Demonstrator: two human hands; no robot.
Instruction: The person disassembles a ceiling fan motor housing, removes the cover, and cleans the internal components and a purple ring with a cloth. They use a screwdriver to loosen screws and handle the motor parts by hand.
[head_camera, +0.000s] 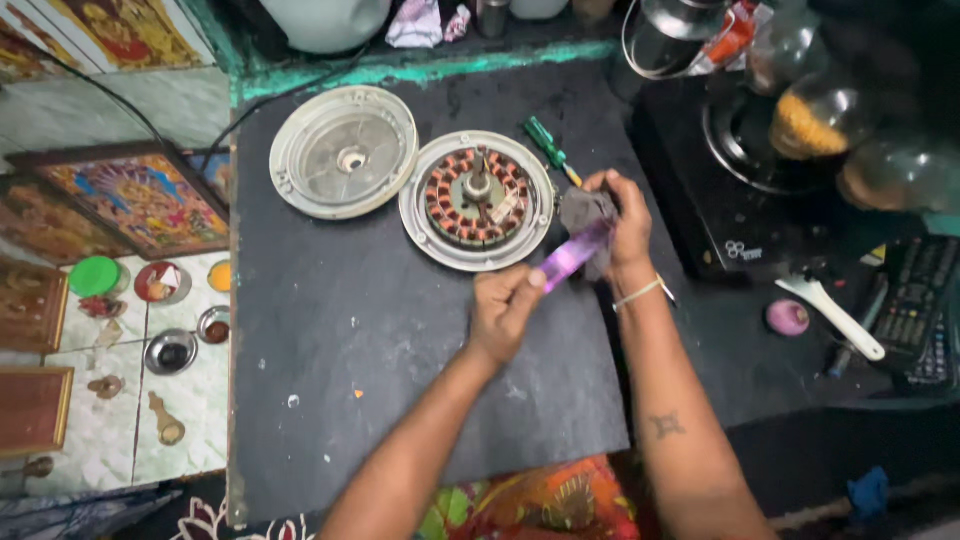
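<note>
**Purple handle bridges the two hands, just right of the motor**

The purple tool handle (573, 255) slants from lower left to upper right at frame centre. The left hand (503, 310) pinches its lower end — the right hand (618, 225) closes a grip on the grey cloth (585, 210) wrapped over its upper end. The open fan motor (477, 200) lies just upper left; bare desk (350, 340) spreads below.

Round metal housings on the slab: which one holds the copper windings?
The right-hand housing, nearest the person's hands, shows a ring of copper coils around a central shaft. The left one is an empty pale shell.
</note>
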